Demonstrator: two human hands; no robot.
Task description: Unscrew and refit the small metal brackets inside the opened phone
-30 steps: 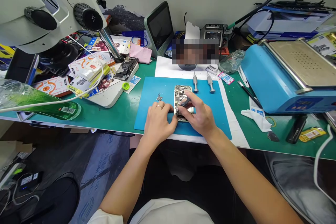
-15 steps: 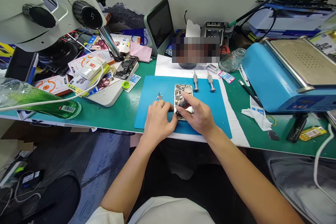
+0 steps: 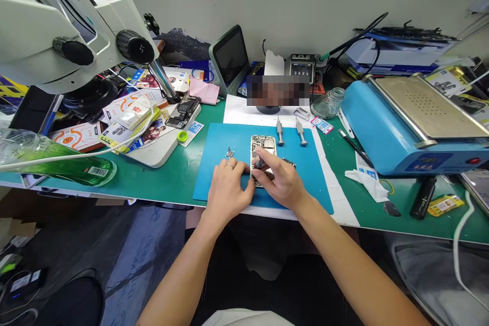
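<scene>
Watching from a distance, I have my right hand [image 3: 284, 181] pinching a small dark tool [image 3: 260, 163] between thumb and fingers, over the opened phone [image 3: 268, 144]. The phone lies between both hands, inner parts facing up, on a blue mat [image 3: 317, 188], partly covered by the right hand. My left hand [image 3: 229, 183] rests at its left edge, fingers bent; I cannot tell whether it grips the frame. Just beyond the left hand sits a small metal part [image 3: 229, 153]. Past the right hand are two grey screwdrivers [image 3: 280, 133], and a small dark piece [image 3: 290, 162] shows just beside that hand. On the green table [image 3: 153, 183], a blue machine [image 3: 385, 135] stands well right of the right hand.
</scene>
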